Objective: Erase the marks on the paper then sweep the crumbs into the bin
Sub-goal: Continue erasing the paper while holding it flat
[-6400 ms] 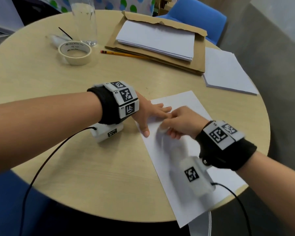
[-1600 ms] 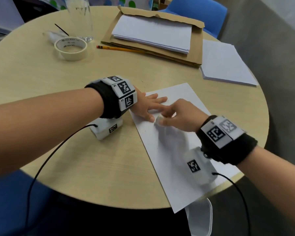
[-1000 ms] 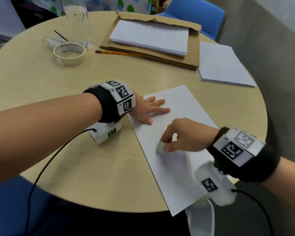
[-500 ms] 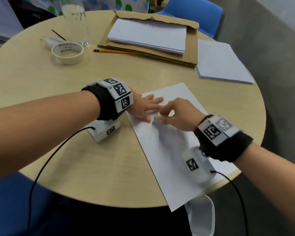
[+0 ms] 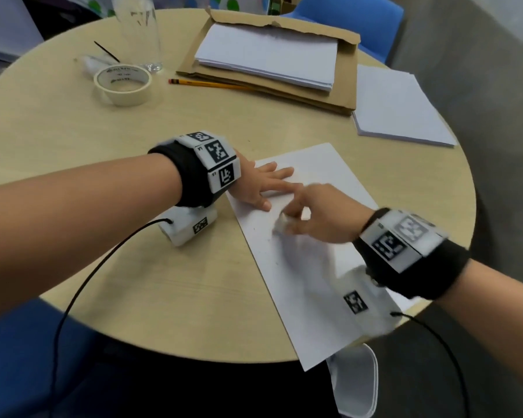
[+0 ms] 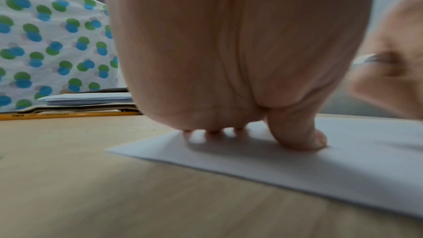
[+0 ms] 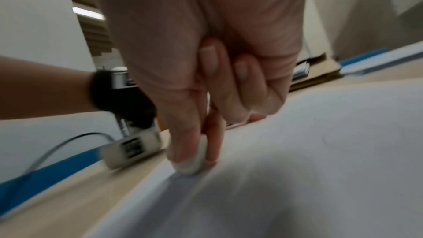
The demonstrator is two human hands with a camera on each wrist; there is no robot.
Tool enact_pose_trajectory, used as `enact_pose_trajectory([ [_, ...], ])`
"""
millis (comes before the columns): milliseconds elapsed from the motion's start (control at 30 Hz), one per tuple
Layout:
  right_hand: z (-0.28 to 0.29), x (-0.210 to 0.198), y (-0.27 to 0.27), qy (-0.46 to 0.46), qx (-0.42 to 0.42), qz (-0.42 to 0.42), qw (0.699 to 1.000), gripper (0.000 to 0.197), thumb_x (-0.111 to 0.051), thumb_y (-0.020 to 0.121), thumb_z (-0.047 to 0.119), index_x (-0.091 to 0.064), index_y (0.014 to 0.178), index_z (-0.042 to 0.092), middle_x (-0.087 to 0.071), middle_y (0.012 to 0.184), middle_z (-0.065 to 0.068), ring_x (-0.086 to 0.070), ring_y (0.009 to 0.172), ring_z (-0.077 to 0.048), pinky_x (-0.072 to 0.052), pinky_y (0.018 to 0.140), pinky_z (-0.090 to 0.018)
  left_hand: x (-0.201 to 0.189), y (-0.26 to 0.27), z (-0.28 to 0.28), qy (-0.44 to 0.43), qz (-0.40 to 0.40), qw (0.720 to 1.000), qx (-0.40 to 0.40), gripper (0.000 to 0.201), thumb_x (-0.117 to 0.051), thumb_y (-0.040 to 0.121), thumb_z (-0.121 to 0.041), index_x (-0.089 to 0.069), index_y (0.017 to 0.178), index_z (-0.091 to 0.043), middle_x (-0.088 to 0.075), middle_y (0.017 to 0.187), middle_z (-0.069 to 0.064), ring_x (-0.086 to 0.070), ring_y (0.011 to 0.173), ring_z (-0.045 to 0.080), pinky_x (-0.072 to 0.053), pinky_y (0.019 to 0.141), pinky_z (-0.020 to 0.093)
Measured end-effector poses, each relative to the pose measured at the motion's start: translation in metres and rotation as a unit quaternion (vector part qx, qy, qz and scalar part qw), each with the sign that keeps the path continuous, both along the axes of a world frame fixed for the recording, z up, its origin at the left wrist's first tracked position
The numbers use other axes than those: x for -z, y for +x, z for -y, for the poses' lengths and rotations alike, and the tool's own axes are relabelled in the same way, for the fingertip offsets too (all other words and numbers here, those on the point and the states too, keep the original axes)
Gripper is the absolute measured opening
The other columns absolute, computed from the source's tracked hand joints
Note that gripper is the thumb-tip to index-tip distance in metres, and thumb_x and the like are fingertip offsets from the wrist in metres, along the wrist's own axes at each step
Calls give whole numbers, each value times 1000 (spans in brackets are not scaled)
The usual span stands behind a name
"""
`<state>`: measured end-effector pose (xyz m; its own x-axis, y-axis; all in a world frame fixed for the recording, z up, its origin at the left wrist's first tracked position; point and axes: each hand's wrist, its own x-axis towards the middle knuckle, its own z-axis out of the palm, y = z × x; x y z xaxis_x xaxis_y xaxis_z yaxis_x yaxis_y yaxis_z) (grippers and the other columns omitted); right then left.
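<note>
eraser (image 5: 283, 225) pinched in my right hand (image 5: 323, 218) on paper (image 5: 308, 285), left hand (image 5: 261, 188) pressed flat just beyond; bin (image 5: 355, 384) lies toward me, below the paper's near corner.

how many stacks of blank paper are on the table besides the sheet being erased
2. One paper stack lies on the torn cardboard envelope at the far side; the other paper pile sits directly on the table to its right. Nothing seems hidden.
</note>
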<state>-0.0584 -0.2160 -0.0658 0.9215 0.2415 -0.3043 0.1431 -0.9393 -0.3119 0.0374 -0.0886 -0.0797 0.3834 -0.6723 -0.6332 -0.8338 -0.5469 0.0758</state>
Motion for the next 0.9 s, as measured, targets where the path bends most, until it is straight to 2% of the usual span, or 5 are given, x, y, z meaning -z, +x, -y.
enact_pose_trajectory([
  [133, 1, -4, -13, 0, -54, -79, 995, 19, -63, 84, 27, -72, 98, 16, -63, 88, 8, -49, 69, 0, -36, 64, -5, -3, 0, 1, 11, 1, 1000, 4, 66, -31, 101, -33, 15, 147, -30, 26, 155, 0, 16, 145, 25, 1, 116, 46],
  [367, 5, 3, 8, -14, 37, 36, 999, 20, -60, 86, 25, -71, 91, 9, -68, 95, -8, -59, 89, -22, -45, 81, -31, -2, -2, 1, 8, 6, 1000, 2, 65, -32, 101, -32, 12, 148, -28, 26, 155, 0, 16, 145, 24, 1, 117, 45],
  [567, 12, -5, 0, -14, 6, -47, 999, 22, -62, 85, 28, -71, 100, 14, -68, 100, 0, -56, 88, -12, -40, 73, -17, -6, -2, 3, 25, 12, 1000, 7, 65, -30, 101, -32, 17, 146, -32, 27, 154, -1, 16, 145, 24, 0, 117, 46],
  [733, 8, 3, 2, 1, 56, 42, 998, 22, -59, 86, 26, -60, 65, 22, -62, 83, -3, -54, 80, -18, -44, 75, -30, -5, -2, 2, 23, 12, 1000, 4, 66, -32, 101, -32, 15, 146, -32, 27, 154, 0, 16, 145, 25, -2, 118, 46],
  [900, 8, -3, -23, 1, -11, -53, 999, 19, -62, 84, 28, -72, 93, 14, -63, 81, 8, -54, 80, -12, -42, 70, -16, -5, 0, 3, 35, 9, 999, 7, 67, -31, 101, -35, 20, 144, -34, 28, 154, 0, 16, 145, 25, -2, 118, 47],
])
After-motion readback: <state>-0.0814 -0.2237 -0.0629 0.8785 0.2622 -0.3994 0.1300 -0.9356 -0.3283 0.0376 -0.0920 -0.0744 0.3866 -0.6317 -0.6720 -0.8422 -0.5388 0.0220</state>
